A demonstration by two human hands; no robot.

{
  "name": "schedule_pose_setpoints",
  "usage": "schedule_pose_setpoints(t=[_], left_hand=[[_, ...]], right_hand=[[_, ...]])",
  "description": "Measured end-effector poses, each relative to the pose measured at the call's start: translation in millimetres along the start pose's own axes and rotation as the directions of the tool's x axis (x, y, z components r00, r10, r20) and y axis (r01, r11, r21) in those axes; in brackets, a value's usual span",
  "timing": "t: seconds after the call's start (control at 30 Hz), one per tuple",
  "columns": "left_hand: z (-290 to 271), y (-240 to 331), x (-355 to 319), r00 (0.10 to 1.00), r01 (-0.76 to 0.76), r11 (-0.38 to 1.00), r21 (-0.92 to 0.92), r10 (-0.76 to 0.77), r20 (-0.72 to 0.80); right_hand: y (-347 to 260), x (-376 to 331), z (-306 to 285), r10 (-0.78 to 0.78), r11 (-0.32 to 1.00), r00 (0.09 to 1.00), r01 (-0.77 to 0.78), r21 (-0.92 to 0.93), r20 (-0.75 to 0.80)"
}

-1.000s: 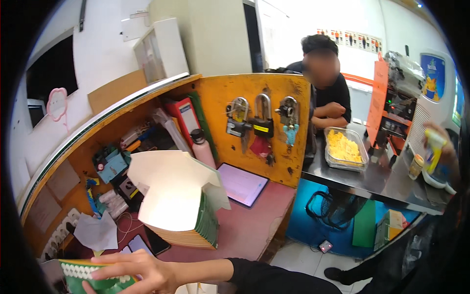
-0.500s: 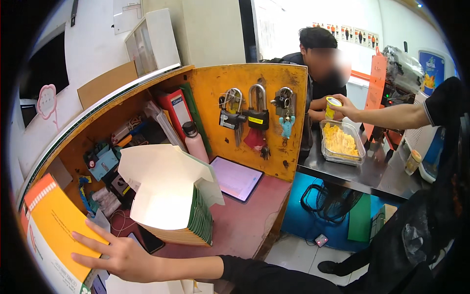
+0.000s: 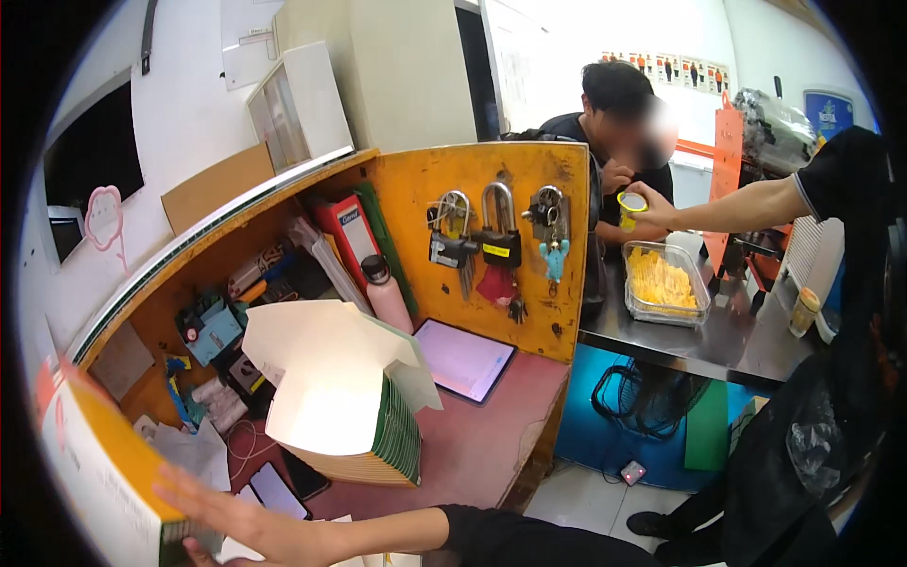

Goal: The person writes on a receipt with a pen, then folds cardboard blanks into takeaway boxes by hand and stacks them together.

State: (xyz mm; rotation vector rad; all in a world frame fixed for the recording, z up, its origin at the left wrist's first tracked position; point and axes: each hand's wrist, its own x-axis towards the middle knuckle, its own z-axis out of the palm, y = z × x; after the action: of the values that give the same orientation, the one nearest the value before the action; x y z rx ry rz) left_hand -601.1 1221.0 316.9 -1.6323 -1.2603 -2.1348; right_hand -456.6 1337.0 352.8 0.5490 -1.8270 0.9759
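At the lower left, my right hand (image 3: 255,529) reaches across from the right. Its fingers lie along the edge of an orange-and-white printed carton (image 3: 128,472), with the thumb below; motion smears both. Green edges show at the carton's lower corner, beside the hand. Right of it, on the reddish shelf, stands a stack of nested paper cartons (image 3: 331,416) with white insides and green sides. Between the hand and this stack lie a lit phone (image 3: 279,491) and a dark phone (image 3: 307,472). My left hand is out of view.
A tablet (image 3: 465,361) and a pink bottle (image 3: 387,298) sit behind the stack. Padlocks (image 3: 499,227) hang on the orange wooden panel (image 3: 406,189). At right, a co-worker's hand (image 3: 652,208) holds a yellow cup above a clear tub (image 3: 666,310) of yellow food. Another person (image 3: 614,123) leans there.
My right hand has moved lower, and the orange-and-white carton has turned so that its white side shows more. The co-worker's cup has tipped, and the leaning person's hand has risen.
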Motion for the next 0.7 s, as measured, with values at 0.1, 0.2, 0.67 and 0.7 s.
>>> schedule_pose_setpoints(t=[0.1,0.2,0.67,0.7], left_hand=[[33,53,48,0.972,0.124,0.964,0.234,-0.166,0.166],[81,87,137,0.807,0.194,0.796,0.574,-0.462,0.367],[14,-16,41,0.728,0.683,0.636,-0.358,-0.552,0.408],[10,-4,44,0.838,0.537,0.760,-0.364,-0.528,0.135]], right_hand=[[0,8,-26,-0.130,0.973,0.956,0.071,0.221,0.263],[25,15,-38,0.128,0.962,0.988,-0.144,0.233,0.085],[11,16,-52,0.070,0.988,0.967,-0.033,-0.152,0.246],[3,21,-50,0.067,0.993,0.928,-0.097,0.066,0.366]])
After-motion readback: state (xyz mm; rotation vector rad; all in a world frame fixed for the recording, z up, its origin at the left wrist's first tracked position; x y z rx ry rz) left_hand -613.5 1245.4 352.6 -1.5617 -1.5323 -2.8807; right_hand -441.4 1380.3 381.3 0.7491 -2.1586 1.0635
